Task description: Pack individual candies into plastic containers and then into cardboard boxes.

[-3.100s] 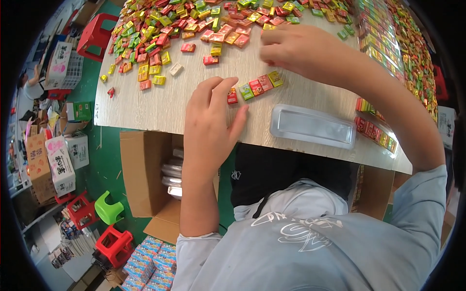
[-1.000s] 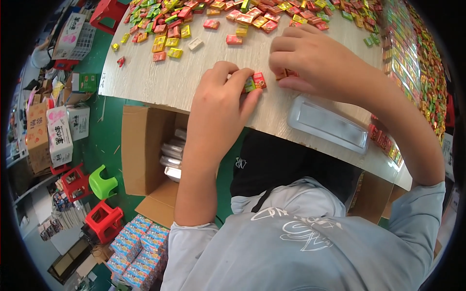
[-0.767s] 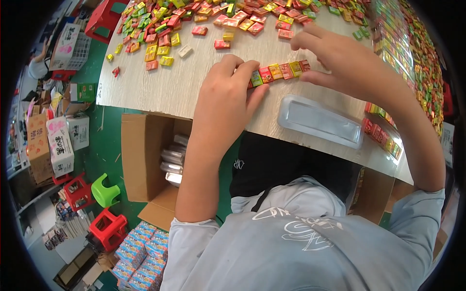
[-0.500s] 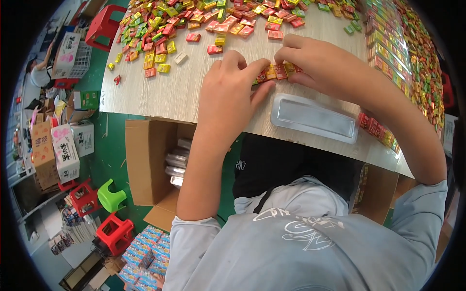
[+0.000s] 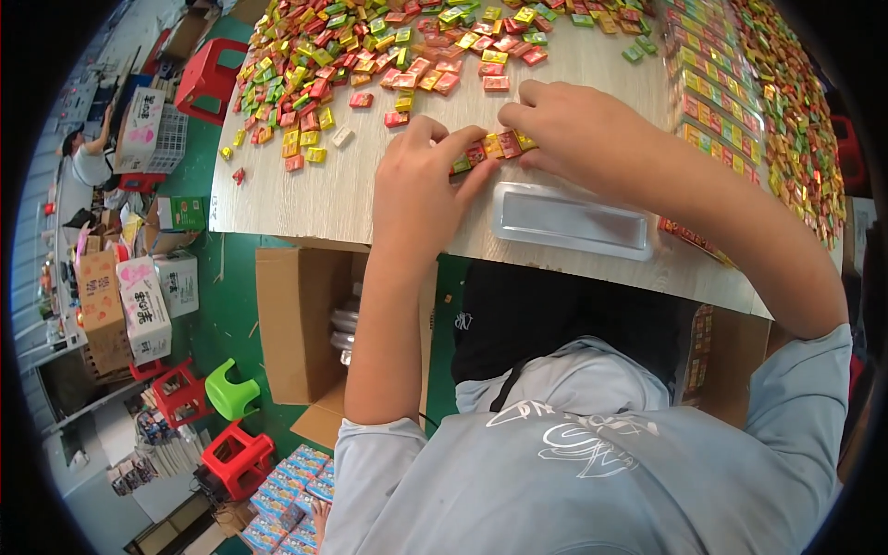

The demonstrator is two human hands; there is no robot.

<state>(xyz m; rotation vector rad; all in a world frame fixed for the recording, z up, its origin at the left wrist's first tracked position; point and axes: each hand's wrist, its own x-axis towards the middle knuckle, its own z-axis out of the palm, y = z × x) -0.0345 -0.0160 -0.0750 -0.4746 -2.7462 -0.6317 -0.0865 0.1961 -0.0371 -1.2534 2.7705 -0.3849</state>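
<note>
A short row of small wrapped candies (image 5: 495, 148) in red, yellow and green lies on the table between my two hands. My left hand (image 5: 416, 180) is closed, thumb and forefinger pinching the left end of the row. At the right end, the curled fingers of my right hand (image 5: 573, 129) press against the candies, partly hiding them. Just nearer to me sits a clear plastic tray (image 5: 572, 248), with no candies in it. Another row of candies (image 5: 680, 231) lies beside the tray, partly covered by my right forearm.
Loose candies (image 5: 370, 46) spread in a heap over the far table. At the right stand clear packs of lined-up candies (image 5: 717, 92), with more candies (image 5: 795, 120) beyond. Below the table edge, an open cardboard box (image 5: 296, 324) holds clear trays (image 5: 344, 324). A person (image 5: 88, 162) is far left.
The view has shifted a little, so the table sits slightly differently in it. Both hands stay at the candy row, and more of its left end shows now.
</note>
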